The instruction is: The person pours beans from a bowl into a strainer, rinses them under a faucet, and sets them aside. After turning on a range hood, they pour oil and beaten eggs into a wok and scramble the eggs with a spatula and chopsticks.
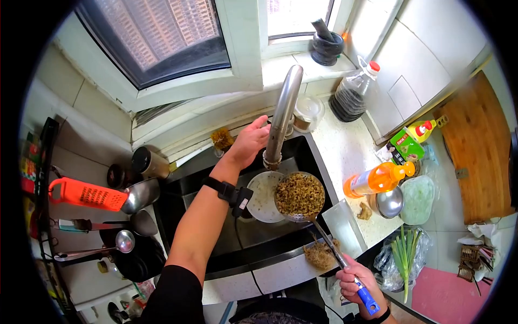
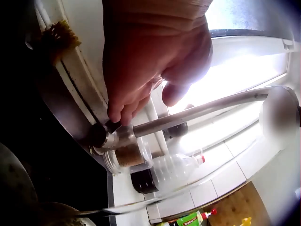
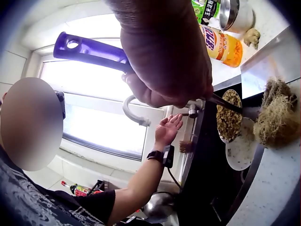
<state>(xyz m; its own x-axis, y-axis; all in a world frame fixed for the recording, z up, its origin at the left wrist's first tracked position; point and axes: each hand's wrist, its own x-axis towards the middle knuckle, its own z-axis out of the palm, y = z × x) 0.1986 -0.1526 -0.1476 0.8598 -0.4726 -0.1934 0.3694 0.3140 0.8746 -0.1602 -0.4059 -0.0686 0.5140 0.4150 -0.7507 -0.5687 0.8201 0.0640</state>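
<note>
Over the dark sink (image 1: 181,221), overlapping the right side of a white bowl (image 1: 260,197): a long-handled scoop (image 1: 327,238), its round head full of loose, brown, granular food (image 1: 299,195). From these views, hard to say whether touching the white bowl or just above it. Probably front-heavy, with all the load at the far end of a slim metal shaft. Likely stiff and sturdy, by the look of the metal; the food, by contrast, apt to spill at a small tilt. Best taken by the blue-purple handle end (image 1: 368,300), perhaps slick if wet; for less strain on the wrist, better gripped nearer the shaft.

At that handle, the right hand (image 1: 360,279), fingers curled firmly round it, blue tip jutting out behind. At the tap (image 1: 286,108), the left hand (image 1: 249,143), fingers loose and fairly straight, holding nothing, tips close to the base; contact there not clear.

Just beside the shaft, on the sink's near edge, a fibrous scrubber (image 1: 319,256). Farther out, on the counter to the right, an orange bottle (image 1: 372,181); behind the tap, a lidded container (image 1: 309,114) and a dark-filled jug (image 1: 353,94).
</note>
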